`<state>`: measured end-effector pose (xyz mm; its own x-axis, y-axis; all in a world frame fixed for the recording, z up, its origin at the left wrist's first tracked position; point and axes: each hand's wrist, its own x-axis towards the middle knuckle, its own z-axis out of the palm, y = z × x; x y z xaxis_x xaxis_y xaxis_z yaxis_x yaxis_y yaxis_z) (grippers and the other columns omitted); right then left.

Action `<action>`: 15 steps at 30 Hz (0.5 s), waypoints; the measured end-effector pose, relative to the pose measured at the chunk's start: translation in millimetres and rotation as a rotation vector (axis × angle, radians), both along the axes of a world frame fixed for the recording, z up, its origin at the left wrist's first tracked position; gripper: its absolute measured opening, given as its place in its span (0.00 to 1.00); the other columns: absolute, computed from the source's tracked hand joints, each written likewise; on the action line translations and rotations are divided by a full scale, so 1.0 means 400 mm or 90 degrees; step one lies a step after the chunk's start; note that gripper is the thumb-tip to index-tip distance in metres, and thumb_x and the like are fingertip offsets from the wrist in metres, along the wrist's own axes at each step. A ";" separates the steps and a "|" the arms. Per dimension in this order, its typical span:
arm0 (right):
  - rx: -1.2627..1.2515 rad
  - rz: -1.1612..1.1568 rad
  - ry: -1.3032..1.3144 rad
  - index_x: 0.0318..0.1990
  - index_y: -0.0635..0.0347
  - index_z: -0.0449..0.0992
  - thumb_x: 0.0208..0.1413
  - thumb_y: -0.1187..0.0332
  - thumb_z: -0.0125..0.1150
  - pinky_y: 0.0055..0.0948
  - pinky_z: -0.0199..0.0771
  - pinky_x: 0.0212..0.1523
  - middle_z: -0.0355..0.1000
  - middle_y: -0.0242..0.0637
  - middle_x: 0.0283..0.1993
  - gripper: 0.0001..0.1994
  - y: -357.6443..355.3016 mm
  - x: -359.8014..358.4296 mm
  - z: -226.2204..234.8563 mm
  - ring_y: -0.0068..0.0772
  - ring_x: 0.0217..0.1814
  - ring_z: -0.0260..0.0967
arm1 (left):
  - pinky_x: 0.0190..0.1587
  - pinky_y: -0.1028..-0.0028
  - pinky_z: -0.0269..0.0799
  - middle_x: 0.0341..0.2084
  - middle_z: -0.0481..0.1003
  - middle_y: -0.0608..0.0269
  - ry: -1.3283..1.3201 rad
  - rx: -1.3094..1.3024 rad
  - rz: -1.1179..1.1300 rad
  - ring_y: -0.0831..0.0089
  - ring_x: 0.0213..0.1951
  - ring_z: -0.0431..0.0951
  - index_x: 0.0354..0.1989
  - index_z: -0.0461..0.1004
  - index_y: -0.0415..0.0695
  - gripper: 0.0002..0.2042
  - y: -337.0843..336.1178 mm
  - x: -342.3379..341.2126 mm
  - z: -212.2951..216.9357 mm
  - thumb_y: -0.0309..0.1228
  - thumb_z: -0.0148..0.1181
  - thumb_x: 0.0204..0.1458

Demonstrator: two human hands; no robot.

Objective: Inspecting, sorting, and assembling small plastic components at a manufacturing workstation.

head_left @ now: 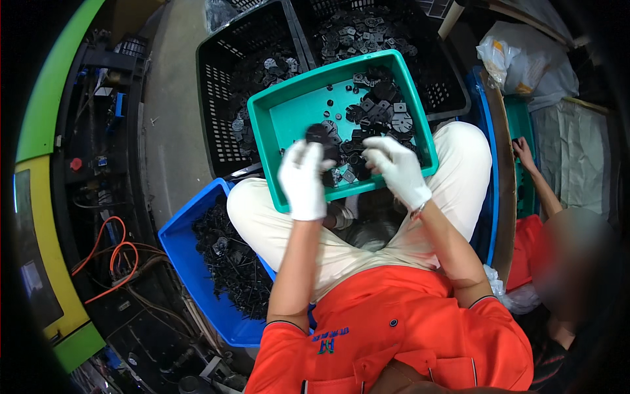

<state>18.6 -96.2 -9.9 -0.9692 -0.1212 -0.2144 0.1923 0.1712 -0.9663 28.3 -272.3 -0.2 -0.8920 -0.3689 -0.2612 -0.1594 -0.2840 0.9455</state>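
A green tray [293, 92] rests across my lap, holding a heap of black plastic parts [379, 111], some round and some flat. My left hand [303, 180], in a white glove, is closed on a dark plastic part [319, 134] above the tray's near side; motion blurs the part's shape. To its right, my gloved right hand [399, 169] hovers over the near edge of the heap with its fingers drawn together. Whatever lies between those fingertips is hidden. A few small round black pieces [330, 103] are scattered on the tray floor.
Black perforated crates [220, 118] with more parts stand beyond the tray. A blue bin [190, 262] of thin black pieces, like runner scrap, sits at my left beside a machine [39, 230] with an orange cable [121, 246]. A co-worker's hand [523, 152] reaches into another green tray at right.
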 end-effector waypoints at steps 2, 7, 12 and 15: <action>0.180 -0.028 0.128 0.43 0.62 0.74 0.54 0.70 0.56 0.36 0.72 0.42 0.74 0.47 0.39 0.11 0.015 -0.041 -0.020 0.46 0.41 0.74 | 0.30 0.76 0.76 0.36 0.72 0.60 0.060 0.000 0.077 0.75 0.33 0.75 0.45 0.69 0.38 0.13 -0.104 -0.038 -0.002 0.30 0.60 0.54; 0.489 0.004 0.477 0.38 0.55 0.75 0.49 0.72 0.56 0.39 0.69 0.41 0.71 0.39 0.35 0.08 -0.031 -0.180 -0.072 0.44 0.42 0.68 | 0.34 0.72 0.77 0.42 0.73 0.56 0.041 -0.110 0.180 0.72 0.38 0.75 0.53 0.67 0.33 0.19 -0.373 -0.179 -0.018 0.27 0.58 0.55; 0.738 0.170 0.511 0.32 0.55 0.75 0.43 0.71 0.58 0.41 0.66 0.42 0.71 0.38 0.34 0.06 -0.078 -0.269 -0.100 0.43 0.43 0.66 | 0.50 0.70 0.72 0.47 0.71 0.51 0.006 -0.451 0.224 0.69 0.46 0.73 0.57 0.64 0.31 0.23 -0.408 -0.217 -0.037 0.29 0.59 0.55; 0.671 0.178 0.463 0.35 0.56 0.77 0.41 0.66 0.66 0.40 0.67 0.43 0.72 0.37 0.33 0.12 -0.066 -0.266 -0.096 0.42 0.43 0.67 | 0.51 0.70 0.70 0.48 0.72 0.51 0.128 -0.331 0.126 0.68 0.50 0.73 0.53 0.67 0.34 0.18 -0.338 -0.166 -0.030 0.28 0.56 0.57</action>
